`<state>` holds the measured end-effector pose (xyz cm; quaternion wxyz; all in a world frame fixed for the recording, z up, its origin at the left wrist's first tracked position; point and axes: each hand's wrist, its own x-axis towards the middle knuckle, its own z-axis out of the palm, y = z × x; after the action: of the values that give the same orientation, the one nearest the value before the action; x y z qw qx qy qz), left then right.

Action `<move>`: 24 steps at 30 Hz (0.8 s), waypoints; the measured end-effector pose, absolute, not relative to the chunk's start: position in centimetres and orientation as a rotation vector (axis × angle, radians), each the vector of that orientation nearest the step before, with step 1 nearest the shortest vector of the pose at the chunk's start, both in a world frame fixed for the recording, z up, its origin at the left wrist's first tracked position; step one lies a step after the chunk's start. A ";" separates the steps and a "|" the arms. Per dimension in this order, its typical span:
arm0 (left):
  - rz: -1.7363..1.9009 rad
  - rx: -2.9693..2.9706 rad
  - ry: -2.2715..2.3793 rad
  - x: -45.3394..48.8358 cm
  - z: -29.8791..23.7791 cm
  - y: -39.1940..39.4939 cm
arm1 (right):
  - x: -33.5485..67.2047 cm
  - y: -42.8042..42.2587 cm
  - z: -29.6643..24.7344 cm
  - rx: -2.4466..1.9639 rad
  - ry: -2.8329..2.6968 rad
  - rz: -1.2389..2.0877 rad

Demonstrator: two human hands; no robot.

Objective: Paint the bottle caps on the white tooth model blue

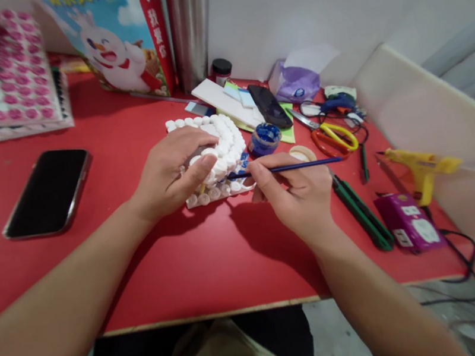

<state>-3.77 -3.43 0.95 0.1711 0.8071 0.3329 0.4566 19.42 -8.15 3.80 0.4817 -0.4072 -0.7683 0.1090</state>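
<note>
My left hand (pixel 173 167) grips a white craft model (pixel 228 137) built of small round pieces, thumb in front and fingers over its top. Some pieces at the model's lower right are painted blue. Pinched in my right hand (pixel 295 184) is a thin blue paintbrush (pixel 303 164), held level. Its tip reaches the blue area at the model's lower front, partly hidden by the pieces. Just behind my right hand stands an open jar of blue paint (pixel 264 139). A round pale lid (pixel 302 153) lies behind my right fingers.
A phone (pixel 48 193) lies left on the red table (pixel 146 283). To the right are scissors (pixel 334 137), a green utility knife (pixel 362 212), a yellow glue gun (pixel 423 166) and a purple box (pixel 410 223). A steel bottle (pixel 192 28) and a picture box (pixel 117 46) stand behind.
</note>
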 end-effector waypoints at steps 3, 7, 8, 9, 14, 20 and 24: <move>1.324 2.296 0.927 -3.8 0.9 -3.4 | 19.4 -8.2 3.9 -1.014 -1.838 0.282; 1.298 2.280 0.957 -3.8 0.9 -3.4 | 19.4 -8.2 3.8 -0.998 -1.852 0.331; 1.300 2.271 0.960 -3.8 0.9 -3.4 | 19.4 -8.1 3.7 -0.995 -1.843 0.362; 1.303 2.262 0.961 -3.7 0.9 -3.5 | 19.5 -8.1 3.6 -0.999 -1.809 0.408; 1.305 2.129 0.962 -3.7 1.5 -3.6 | 20.0 -7.4 3.3 -1.011 -1.529 0.666; 1.407 1.889 1.265 -5.5 2.5 -1.4 | 21.2 -7.5 4.6 -1.038 -1.374 0.887; 1.149 1.774 1.374 -6.4 1.4 0.7 | 21.6 -8.3 4.8 -1.023 -1.145 1.182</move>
<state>-6.37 0.66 1.40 0.3054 0.6699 0.5191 0.4340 21.64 -8.30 4.82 0.5664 -0.4350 -0.4872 0.5026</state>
